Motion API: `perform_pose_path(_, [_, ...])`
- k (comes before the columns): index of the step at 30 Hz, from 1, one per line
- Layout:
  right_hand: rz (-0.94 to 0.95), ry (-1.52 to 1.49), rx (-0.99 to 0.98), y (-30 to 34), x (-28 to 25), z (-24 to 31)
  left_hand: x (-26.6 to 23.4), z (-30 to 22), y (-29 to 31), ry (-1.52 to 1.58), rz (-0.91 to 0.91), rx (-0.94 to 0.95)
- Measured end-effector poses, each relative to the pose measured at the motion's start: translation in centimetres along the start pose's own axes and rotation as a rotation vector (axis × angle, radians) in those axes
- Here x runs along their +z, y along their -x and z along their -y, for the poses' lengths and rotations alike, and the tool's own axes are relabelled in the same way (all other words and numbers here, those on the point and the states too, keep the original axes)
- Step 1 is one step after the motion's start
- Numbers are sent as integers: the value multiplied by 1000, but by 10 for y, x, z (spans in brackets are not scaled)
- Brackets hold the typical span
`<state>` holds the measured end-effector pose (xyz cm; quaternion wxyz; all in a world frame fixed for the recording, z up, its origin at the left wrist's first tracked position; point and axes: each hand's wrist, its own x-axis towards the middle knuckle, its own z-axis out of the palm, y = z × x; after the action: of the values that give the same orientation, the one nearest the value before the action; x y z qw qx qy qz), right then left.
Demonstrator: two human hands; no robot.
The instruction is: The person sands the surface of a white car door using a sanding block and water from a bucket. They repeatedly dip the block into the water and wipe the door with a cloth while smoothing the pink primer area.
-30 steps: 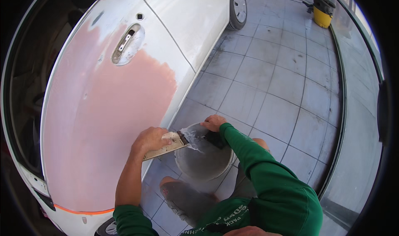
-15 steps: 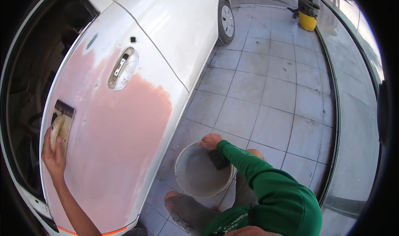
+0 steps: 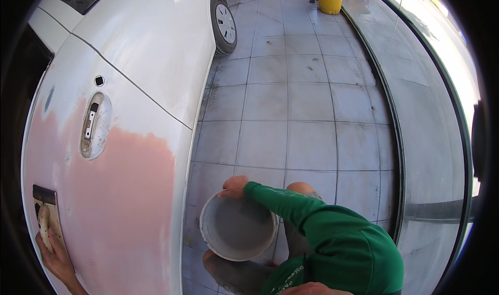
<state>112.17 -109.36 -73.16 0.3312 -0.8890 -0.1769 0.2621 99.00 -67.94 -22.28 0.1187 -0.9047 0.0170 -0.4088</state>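
Note:
My left hand (image 3: 57, 258) holds a long hand sanding block (image 3: 48, 204) by its pale handle. The block has a dark far end and lies against the white car door (image 3: 179, 191), on the pinkish sanded patch (image 3: 122, 191). My right hand (image 3: 235, 186), at the end of a green sleeve, is closed on the far rim of a round bucket (image 3: 204, 235). Murky grey water (image 3: 239, 227) stands in the bucket, which sits on the floor between my knees.
The door handle recess (image 3: 94, 126) is stripped, with a round hole above it. The car's wheel (image 3: 224, 27) stands farther off. A grey tiled floor (image 3: 312, 139) runs between the car and a glass wall (image 3: 431, 165). A yellow-and-black tub (image 3: 329, 3) stands at the back.
The view has swung, so the car sits farther left and lower. The dark flat piece seen at the bucket's right edge no longer shows. Both hands keep their holds.

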Motion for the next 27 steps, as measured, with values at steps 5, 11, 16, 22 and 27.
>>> perform_pose_path(5, [30, 28, -10, -8, 0, 16, -3, -7, -105, 8, -14, -11])
perform_pose_path(11, [-44, -29, 44, -1, -10, -7, 0, -49, -38, -34, 7, 23])
perform_pose_path(16, [-53, 14, -8, -12, -1, 1, -21, -49, -15, -205, -80, 49])
perform_pose_path(22, [-7, -71, -1, -6, -2, 19, -16, -65, -89, -246, -27, 47])
perform_pose_path(27, [-68, -57, -24, 0, -8, 6, -15, -46, 11, -192, -78, 172])
